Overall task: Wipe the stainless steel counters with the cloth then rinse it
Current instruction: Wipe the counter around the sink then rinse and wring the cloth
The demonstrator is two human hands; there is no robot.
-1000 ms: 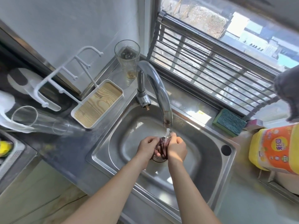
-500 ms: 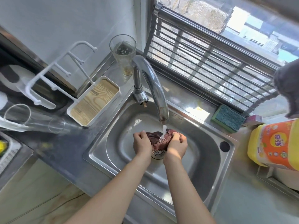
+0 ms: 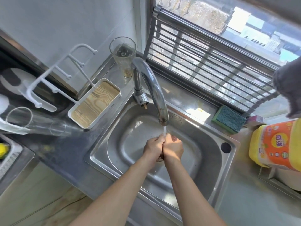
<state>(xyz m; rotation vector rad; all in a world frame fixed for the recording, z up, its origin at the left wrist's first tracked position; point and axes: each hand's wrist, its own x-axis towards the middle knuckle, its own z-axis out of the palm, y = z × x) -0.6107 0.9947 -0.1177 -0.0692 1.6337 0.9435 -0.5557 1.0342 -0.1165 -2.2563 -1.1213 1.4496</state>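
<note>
Under the curved chrome tap (image 3: 151,88), the left hand (image 3: 154,146) and right hand (image 3: 173,148) squeeze a crumpled maroon cloth (image 3: 174,138) over the rounded steel sink (image 3: 210,173).

Sunlit barred window (image 3: 211,62) right of a pale wall (image 3: 57,22), wood-look floor (image 3: 48,206) below.

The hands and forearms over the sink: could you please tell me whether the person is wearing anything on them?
Nothing that I can see. The left hand and right hand are bare, with no gloves, and no rings show. Both forearms are uncovered right down to the bottom edge of the picture, with no sleeve, watch or bracelet in view.
</note>
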